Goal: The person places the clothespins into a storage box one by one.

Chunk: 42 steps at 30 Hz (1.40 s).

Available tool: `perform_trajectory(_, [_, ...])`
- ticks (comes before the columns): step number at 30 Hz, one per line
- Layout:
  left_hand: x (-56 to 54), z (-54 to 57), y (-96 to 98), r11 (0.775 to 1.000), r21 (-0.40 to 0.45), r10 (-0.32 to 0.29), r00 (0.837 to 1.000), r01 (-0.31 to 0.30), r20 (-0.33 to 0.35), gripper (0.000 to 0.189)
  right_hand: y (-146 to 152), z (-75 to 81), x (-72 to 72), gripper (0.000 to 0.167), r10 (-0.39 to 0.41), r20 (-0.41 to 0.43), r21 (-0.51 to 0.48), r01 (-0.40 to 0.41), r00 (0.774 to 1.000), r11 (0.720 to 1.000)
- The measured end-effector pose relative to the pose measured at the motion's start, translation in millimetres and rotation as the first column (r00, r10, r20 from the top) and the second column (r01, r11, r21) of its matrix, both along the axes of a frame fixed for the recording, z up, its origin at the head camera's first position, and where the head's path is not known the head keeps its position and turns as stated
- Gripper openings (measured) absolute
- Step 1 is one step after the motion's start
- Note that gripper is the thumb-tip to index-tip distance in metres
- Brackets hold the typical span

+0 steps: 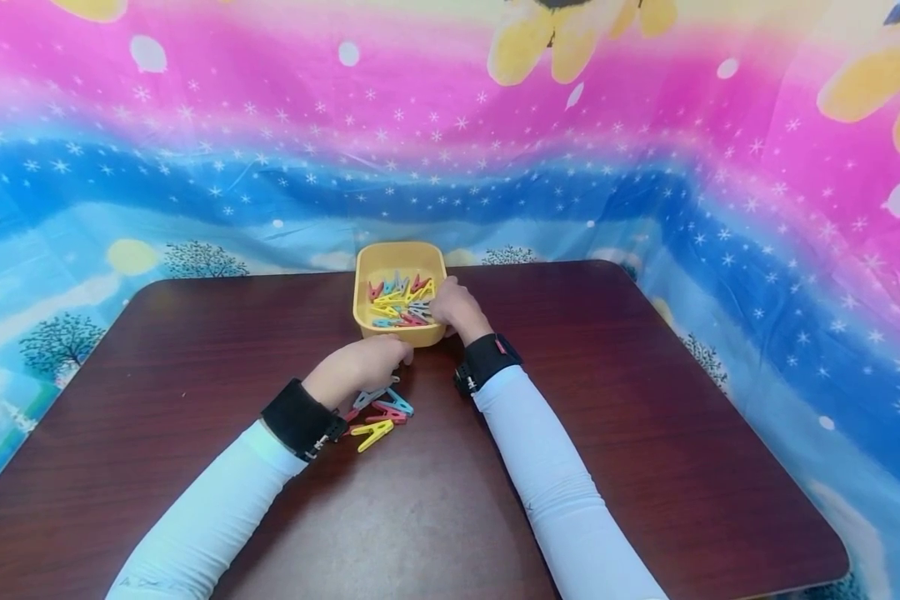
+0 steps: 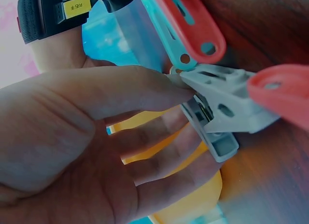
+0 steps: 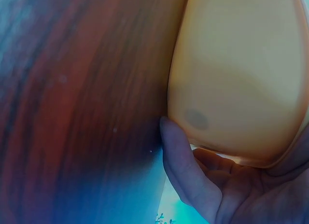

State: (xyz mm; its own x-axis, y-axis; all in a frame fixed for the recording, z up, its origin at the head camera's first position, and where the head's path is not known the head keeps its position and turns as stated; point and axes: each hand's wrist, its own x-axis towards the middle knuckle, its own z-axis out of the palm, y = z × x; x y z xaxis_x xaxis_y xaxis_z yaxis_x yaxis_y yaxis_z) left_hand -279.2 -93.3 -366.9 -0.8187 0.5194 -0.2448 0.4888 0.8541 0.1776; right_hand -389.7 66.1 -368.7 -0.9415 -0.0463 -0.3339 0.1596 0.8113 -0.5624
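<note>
My left hand (image 1: 363,365) is over a small pile of plastic clothespins in front of the yellow bin (image 1: 405,335). In the left wrist view its thumb and fingers pinch a grey clothespin (image 2: 227,101). Close by lie a red clothespin (image 2: 195,28), a light blue clothespin (image 2: 161,33) and, in the head view, a yellow clothespin (image 1: 373,434). My right hand (image 1: 457,308) grips the bin at its right front side. The right wrist view has the thumb against the outer wall (image 3: 236,74); the other fingertips are partly hidden.
Several red, yellow, blue and grey clothespins (image 1: 401,300) lie inside the bin. It stands near the back edge of the dark wooden table (image 1: 607,417). A printed cloth (image 1: 420,192) hangs behind and at the sides.
</note>
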Motion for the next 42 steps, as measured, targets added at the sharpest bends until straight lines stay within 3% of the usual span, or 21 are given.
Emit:
perform_trajectory(15, [-3.1, -2.2, 0.2, 1.000, -0.008, 0.030, 0.999, -0.030, 0.018, 0.031, -1, -4.0, -2.0, 0.063, -0.017, -0.024, -0.004, 0.017, 1.000, 1.000])
perform_trajectory(30, [-7.2, 6.7, -7.9, 0.993, 0.092, -0.074, 0.997, 0.071, 0.028, 0.032, 2, -2.0, -0.7, 0.066, -0.005, -0.007, -0.017, 0.005, 1.000, 1.000])
perform_trajectory(37, [-11.4, 14.6, -14.9, 0.951, 0.253, -0.189, 0.982, 0.180, 0.008, 0.032, 3, -5.1, -0.7, 0.064, -0.004, -0.027, -0.022, 0.003, 1.000, 1.000])
perform_trajectory(42, [-17.6, 17.6, -22.5, 0.921, 0.345, -0.164, 0.984, 0.179, -0.072, 0.038, 4, -3.3, 0.7, 0.063, 0.004, -0.020, -0.036, -0.005, 1.000, 0.999])
